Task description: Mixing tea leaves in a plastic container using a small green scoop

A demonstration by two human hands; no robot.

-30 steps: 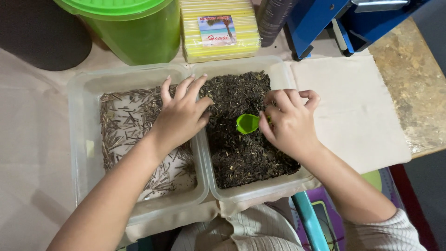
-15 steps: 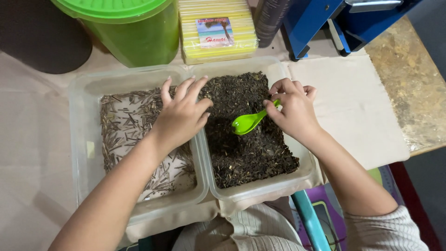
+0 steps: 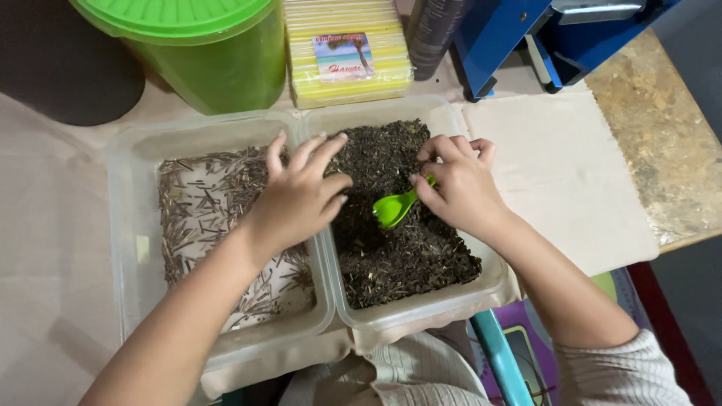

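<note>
Two clear plastic tubs stand side by side in front of me. The left tub [image 3: 131,248] holds thin dry stalks on a white bottom. Dark crumbled plant matter [image 3: 410,259] fills the right tub [image 3: 459,297]. My left hand [image 3: 301,195] rests across the rims between the tubs, fingers spread and reaching onto the dark matter, holding nothing. My right hand [image 3: 459,184] pinches the handle of a small green scoop [image 3: 392,209], whose bowl lies on the dark matter, pointing toward my left hand.
A green lidded bucket [image 3: 203,45] and a yellow stack of packets [image 3: 347,49] stand behind the tubs. A blue metal device [image 3: 526,34] sits at the back right. A beige cloth [image 3: 560,173] covers the table right of the tubs. A dark round object [image 3: 64,64] is at far left.
My right hand first lifted the green scoop toward the tub's far right, then brought it back toward the middle and down onto the dark matter. My left hand has hardly moved.
</note>
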